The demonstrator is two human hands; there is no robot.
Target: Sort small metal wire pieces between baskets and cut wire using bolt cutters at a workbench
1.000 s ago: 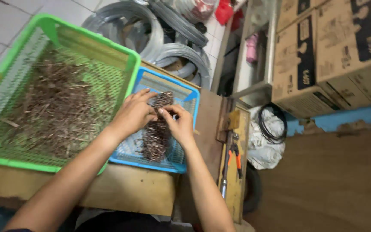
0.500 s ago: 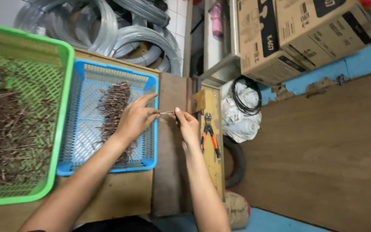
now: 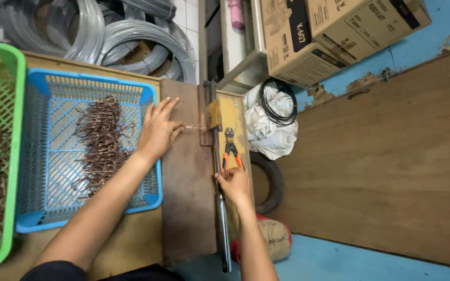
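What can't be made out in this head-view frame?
- Thin wire piece at the left hand: too small to tell its shape.
- Right hand covers the metal lever; grip unclear.
- Green basket: cut off by the left edge.
- Pliers: handles partly hidden by the right hand.

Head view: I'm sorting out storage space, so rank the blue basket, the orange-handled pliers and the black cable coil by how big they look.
1. blue basket, clearly largest.
2. black cable coil.
3. orange-handled pliers, narrowest, though roughly as long as the coil is wide.
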